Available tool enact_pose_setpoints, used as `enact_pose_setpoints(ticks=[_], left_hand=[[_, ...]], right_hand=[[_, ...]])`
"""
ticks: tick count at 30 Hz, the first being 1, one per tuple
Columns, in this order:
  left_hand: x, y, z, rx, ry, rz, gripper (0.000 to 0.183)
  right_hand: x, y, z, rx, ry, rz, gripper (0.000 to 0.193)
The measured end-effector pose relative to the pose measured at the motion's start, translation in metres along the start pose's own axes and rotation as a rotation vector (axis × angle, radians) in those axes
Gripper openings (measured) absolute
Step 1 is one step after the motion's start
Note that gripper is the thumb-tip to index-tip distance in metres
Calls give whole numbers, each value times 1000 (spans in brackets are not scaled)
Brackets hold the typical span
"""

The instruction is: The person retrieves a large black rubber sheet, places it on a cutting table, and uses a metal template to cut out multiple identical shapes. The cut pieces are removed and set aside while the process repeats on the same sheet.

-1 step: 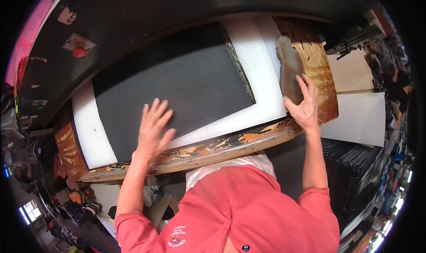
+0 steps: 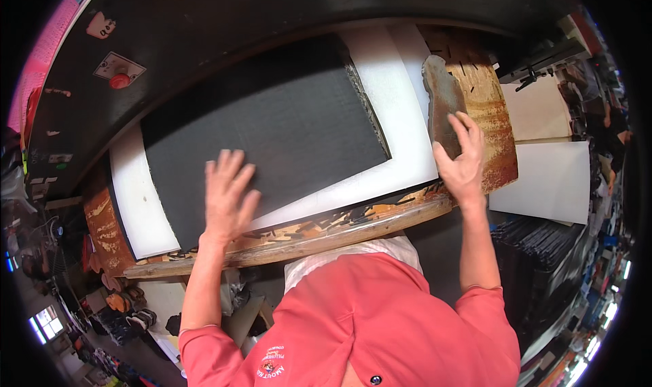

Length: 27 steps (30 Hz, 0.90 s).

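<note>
A dark grey textured sheet [image 2: 272, 129] lies on a larger white sheet [image 2: 397, 108], both on a worn wooden worktable [image 2: 492, 108]. My left hand [image 2: 227, 197] rests flat on the dark sheet's near edge with its fingers spread, holding nothing. My right hand [image 2: 463, 164] grips the lower end of a flat grey sole-shaped piece [image 2: 441, 91], thumb on one side and fingers on the other. That piece stands on the wood just right of the white sheet. My red shirt fills the lower middle of the view.
A black curved machine housing [image 2: 272, 13] with a red button [image 2: 119, 81] overhangs the far side of the table. White boards [image 2: 550, 176] lie to the right, with stacked black sheets [image 2: 536, 251] below them. Clutter lies on the floor at lower left [image 2: 122, 305].
</note>
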<state>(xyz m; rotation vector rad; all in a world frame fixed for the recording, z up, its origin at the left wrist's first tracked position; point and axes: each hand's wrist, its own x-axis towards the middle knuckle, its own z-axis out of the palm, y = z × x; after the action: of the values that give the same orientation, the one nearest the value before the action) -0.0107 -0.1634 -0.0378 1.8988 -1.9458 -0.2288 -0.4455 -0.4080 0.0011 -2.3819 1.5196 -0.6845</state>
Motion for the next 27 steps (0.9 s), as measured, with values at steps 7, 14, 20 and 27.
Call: enact_pose_setpoints(ticks=[7,14,20,27], left_hand=[[-47,-70,-8,436,189,-668,74],[-39,-77,-11,423,144,-561,79],[-18,-72,-11,389,150,-501,79],[-14,-65,-1,416,160,-508,79]], right_hand=[[8,-100,55,297,-273,148,52],[23,-102,58,331,-442,344,41],[10,-90,51,414,-436,363,33],[4,-65,47,340,-324,208,29]])
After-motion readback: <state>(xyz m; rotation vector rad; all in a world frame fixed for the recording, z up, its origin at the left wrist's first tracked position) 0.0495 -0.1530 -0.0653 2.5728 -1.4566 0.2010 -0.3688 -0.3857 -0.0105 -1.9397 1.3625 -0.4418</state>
